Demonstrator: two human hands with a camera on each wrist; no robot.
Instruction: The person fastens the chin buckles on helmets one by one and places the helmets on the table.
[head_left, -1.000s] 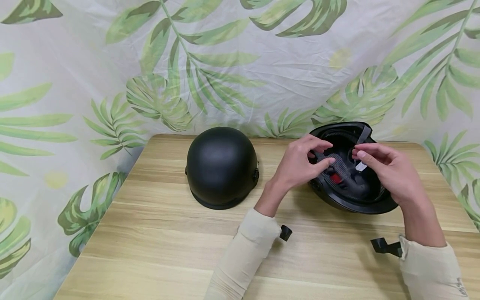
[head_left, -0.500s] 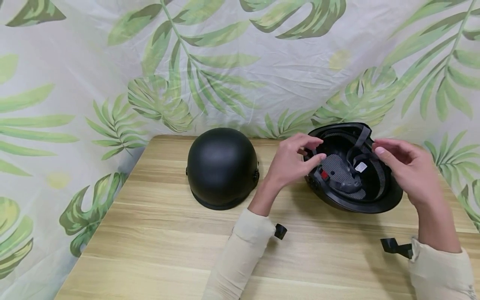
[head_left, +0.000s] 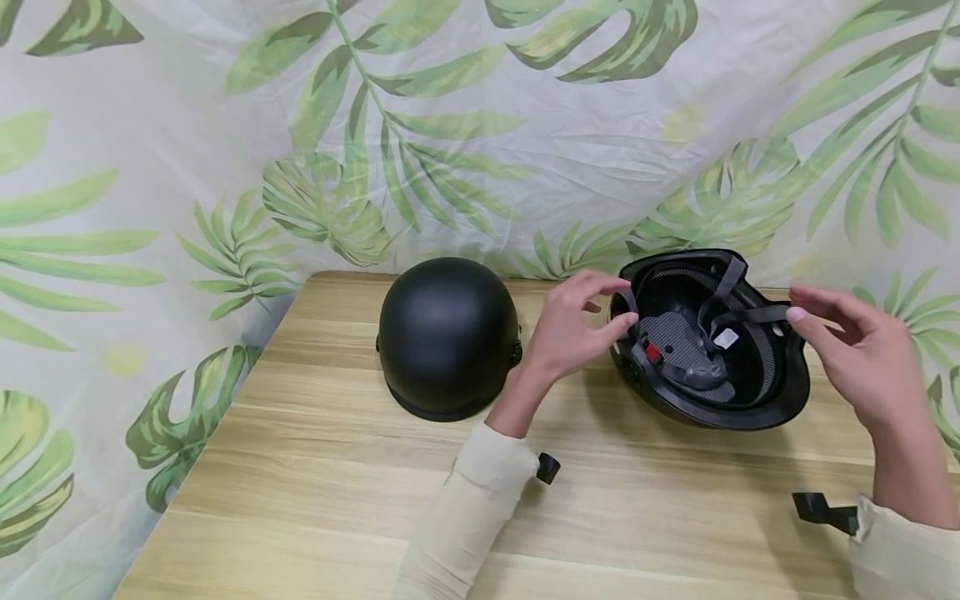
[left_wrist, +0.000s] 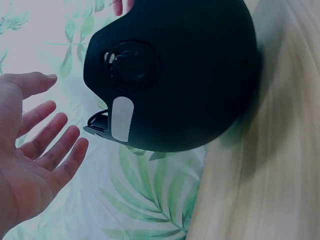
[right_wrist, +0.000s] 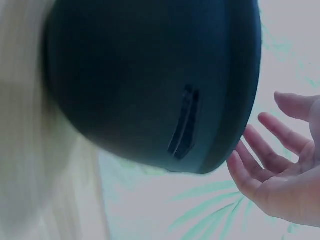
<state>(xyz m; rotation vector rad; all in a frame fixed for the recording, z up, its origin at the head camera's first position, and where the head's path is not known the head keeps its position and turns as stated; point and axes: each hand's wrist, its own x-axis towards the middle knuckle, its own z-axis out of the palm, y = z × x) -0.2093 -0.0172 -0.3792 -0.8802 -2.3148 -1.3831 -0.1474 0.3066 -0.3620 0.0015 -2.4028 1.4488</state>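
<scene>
On the right of the table, a black helmet (head_left: 712, 415) lies upside down, its padded inside facing up. Grey chin straps (head_left: 757, 315), a red clip (head_left: 652, 354) and a white label (head_left: 726, 338) show within it. My left hand (head_left: 573, 329) is at its left rim, thumb and fingers apart around a strap; the left wrist view shows the fingers spread beside the helmet (left_wrist: 190, 75). My right hand (head_left: 862, 354) is at the right rim by a strap's end. Its fingers look extended in the right wrist view, close against the helmet (right_wrist: 145, 75); contact is unclear.
A second black helmet (head_left: 448, 337) stands dome up to the left of my left hand. The wooden table (head_left: 322, 483) ends at a leaf-printed cloth (head_left: 465, 142) hanging behind it. Black wrist mounts (head_left: 823, 510) stick out from both sleeves.
My hands have moved apart, from over the helmet's inside to its left and right rims. The straps, clip and padding are now more exposed, and one strap extends toward the right rim.
</scene>
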